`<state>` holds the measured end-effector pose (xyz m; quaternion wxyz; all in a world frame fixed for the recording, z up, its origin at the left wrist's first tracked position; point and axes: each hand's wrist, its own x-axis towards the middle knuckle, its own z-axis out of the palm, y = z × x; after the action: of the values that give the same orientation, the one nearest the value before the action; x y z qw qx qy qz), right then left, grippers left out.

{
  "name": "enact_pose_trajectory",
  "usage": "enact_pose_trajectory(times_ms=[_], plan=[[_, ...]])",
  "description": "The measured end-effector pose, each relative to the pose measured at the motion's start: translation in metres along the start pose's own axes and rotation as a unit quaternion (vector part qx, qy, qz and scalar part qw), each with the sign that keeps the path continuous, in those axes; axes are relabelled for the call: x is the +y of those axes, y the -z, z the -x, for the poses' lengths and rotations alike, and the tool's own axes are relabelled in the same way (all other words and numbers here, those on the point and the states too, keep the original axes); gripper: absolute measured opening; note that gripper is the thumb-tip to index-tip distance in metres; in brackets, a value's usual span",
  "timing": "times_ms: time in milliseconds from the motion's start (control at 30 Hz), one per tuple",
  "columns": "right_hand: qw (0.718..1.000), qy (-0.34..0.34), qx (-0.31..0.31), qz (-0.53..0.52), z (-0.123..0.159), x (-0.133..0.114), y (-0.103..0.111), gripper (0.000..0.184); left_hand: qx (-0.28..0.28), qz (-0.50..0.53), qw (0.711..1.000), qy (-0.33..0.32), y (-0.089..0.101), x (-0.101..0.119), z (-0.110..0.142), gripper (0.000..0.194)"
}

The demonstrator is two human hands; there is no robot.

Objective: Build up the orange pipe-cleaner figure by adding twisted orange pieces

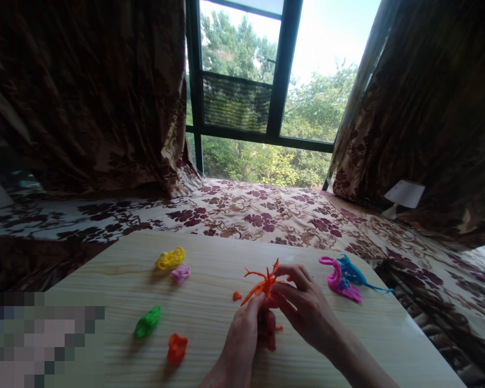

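Note:
An orange clay figure [262, 283] with several thin, branching limbs is held up over the wooden table [210, 312]. My left hand [248, 323] grips it from below, thumb along its near side and fingers curled under. Bent fingers of my right hand [303, 296] close on the figure's right side; the exact pinch point is partly hidden. A small orange clay bit [237, 296] lies to the left of the figure. Another orange scrap [279, 327] rests on the table just beyond my left fingers.
Yellow clay [170, 258], pale pink clay [181, 274], a green lump [147, 322] and an orange lump [177, 348] lie at left. On the right sit a pink clay figure [341, 280] and a blue one [353, 269]. Behind are flowered cloth [262, 210] and a white lamp [404, 194].

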<state>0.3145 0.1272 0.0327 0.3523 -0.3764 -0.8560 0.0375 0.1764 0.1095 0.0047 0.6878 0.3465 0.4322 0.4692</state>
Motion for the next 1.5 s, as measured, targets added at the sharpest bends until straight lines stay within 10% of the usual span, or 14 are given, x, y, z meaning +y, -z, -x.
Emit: enact_pose_trajectory(times_ms=[1033, 1500], plan=[[1.0, -0.014, 0.019, 0.0, 0.006, 0.001, 0.005, 0.031, -0.047, -0.221, 0.972, -0.068, 0.003, -0.009, -0.003, 0.021], [0.993, -0.113, 0.017, -0.021, 0.028, 0.013, 0.011, 0.019, -0.019, -0.546, 0.808, -0.221, 0.004, 0.006, 0.016, 0.021]])
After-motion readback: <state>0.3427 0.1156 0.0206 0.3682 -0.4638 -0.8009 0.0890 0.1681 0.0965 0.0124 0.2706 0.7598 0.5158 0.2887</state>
